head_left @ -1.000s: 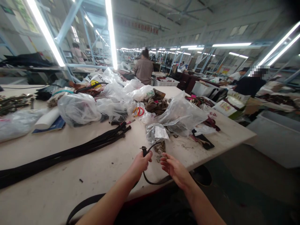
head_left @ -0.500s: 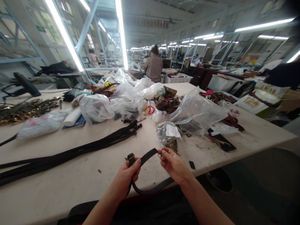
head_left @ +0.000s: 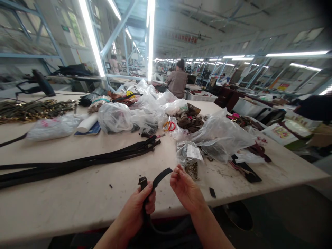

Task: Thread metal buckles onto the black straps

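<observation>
Head view — metal pieces (head_left: 192,170) spill from plastic bag (head_left: 182,152).

Head cam faces fwd + down across desk (head_left: 85,207); L hand (head_left: 135,204) & R hand (head_left: 186,190) v. close, btm ctr; strip lights (head_left: 297,54) farther back, up top.

Strap (head_left: 160,178) right of strap bundle (head_left: 85,163) — scissors (head_left: 169,122) behind both.
</observation>
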Tool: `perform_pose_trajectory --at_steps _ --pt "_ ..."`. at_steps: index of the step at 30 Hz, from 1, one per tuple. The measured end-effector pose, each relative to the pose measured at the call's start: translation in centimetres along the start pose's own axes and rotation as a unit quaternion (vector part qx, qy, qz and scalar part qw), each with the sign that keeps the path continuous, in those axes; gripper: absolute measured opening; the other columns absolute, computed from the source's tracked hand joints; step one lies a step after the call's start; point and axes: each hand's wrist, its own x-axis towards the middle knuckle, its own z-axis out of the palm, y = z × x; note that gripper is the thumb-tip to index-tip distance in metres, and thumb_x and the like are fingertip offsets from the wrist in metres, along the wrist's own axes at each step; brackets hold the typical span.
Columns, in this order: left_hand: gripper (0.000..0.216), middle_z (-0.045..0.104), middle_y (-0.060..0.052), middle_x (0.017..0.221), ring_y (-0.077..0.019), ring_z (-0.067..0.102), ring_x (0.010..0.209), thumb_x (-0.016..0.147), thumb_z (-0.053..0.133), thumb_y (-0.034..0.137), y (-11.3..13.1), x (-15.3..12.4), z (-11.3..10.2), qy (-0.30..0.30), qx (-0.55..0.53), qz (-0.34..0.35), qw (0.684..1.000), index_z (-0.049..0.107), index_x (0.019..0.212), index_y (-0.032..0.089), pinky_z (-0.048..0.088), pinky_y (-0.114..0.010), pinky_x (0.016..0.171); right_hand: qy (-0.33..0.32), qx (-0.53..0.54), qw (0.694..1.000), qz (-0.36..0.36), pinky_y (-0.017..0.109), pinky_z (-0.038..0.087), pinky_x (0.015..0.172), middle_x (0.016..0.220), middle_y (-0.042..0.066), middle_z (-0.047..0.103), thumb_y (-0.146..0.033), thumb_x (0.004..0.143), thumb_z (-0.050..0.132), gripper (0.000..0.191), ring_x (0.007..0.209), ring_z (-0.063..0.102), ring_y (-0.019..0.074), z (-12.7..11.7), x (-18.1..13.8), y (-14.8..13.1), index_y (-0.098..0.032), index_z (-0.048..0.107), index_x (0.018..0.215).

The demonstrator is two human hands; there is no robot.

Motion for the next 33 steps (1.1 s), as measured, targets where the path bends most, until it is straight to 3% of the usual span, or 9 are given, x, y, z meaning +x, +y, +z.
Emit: perform_pose_trajectory --at_steps 5,14,20,23,26,28,30,33 --pt "0.037 0.04 0.008 0.051 -0.0025 0.027 0.039 0.07 0.069 0.038 -0.6 -0.1 0.1 -0.002 0.017 -0.023 1.0 0.039 0.076 0.019 0.018 -0.017 0.04 0.026 -0.045 0.998 -0.019 0.014 0.051 0.068 0.086 0.002 0.066 -0.007 0.06 0.076 0.033 0.075 0.06 0.0067 0.1 0.1 0.4 -0.016 0.065 0.09" --pt "0.031 0.036 0.009 0.048 -0.0048 0.025 0.039 0.074 0.061 0.042 0.2 0.2 -1.2 -0.002 0.197 -0.03 0.98 0.041 0.071 0.018 0.018 -0.019 0.04 0.052 -0.029 0.993 0.103 0.013 0.045 0.047 0.066 -0.002 0.065 -0.01 0.055 0.08 0.028 0.052 0.055 0.0045 -0.4 -0.3 0.3 -0.014 0.064 0.078" --pt "0.033 0.029 0.01 0.044 -0.0054 0.018 0.04 0.07 0.061 0.046 1.6 0.1 -0.2 0.006 0.293 -0.04 0.955 0.044 0.069 0.018 0.012 -0.02 0.04 0.05 -0.06 0.987 0.14 0.015 0.039 0.046 0.062 -0.003 0.06 -0.016 0.059 0.079 0.025 0.05 0.049 0.0048 -1.1 -0.7 2.3 -0.017 0.063 0.078" --pt "0.033 0.028 0.01 0.045 -0.0062 0.019 0.042 0.071 0.059 0.048 1.6 0.0 0.9 0.013 0.302 0.002 0.953 0.045 0.071 0.018 0.013 -0.02 0.041 0.046 -0.216 0.974 0.054 0.018 0.042 0.053 0.073 0.0 0.063 -0.023 0.063 0.076 0.023 0.058 0.051 0.0074 -1.2 -1.0 3.5 -0.019 0.065 0.082" --pt "0.032 0.033 0.008 0.048 -0.0073 0.025 0.044 0.075 0.054 0.048 1.6 -0.2 1.7 0.022 0.308 0.049 0.95 0.046 0.073 0.017 0.02 -0.02 0.043 -0.02 -0.409 0.906 -0.108 0.025 0.043 0.082 0.107 0.004 0.059 -0.027 0.069 0.071 0.025 0.093 0.054 0.0156 -0.6 -1.6 3.3 -0.021 0.066 0.093" --pt "0.031 0.039 0.006 0.052 -0.0087 0.031 0.047 0.079 0.049 0.047 1.7 -0.3 2.0 0.016 0.326 0.066 0.943 0.049 0.077 0.016 0.026 -0.02 0.046 -0.079 -0.449 0.877 -0.151 0.029 0.035 0.095 0.115 0.004 0.054 -0.031 0.077 0.064 0.02 0.107 0.047 0.0181 0.2 -2.0 2.2 -0.023 0.066 0.094" --pt "0.029 0.048 0.002 0.061 -0.0117 0.042 0.056 0.081 0.047 0.044 1.9 -0.4 2.1 -0.004 0.354 0.097 0.93 0.054 0.082 0.016 0.034 -0.022 0.054 -0.126 -0.426 0.885 -0.142 0.032 0.037 0.092 0.101 0.004 0.059 -0.035 0.083 0.055 0.016 0.099 0.05 0.0177 1.5 -2.5 0.9 -0.022 0.065 0.087" --pt "0.026 0.057 -0.003 0.073 -0.0166 0.052 0.072 0.084 0.044 0.038 2.5 -0.7 2.1 0.0 0.433 0.185 0.882 0.059 0.083 0.017 0.038 -0.025 0.068 -0.152 -0.344 0.921 -0.104 0.03 0.043 0.07 0.068 0.0 0.054 -0.04 0.082 0.056 0.019 0.07 0.052 0.0143 3.6 -2.9 -0.8 -0.022 0.06 0.077"
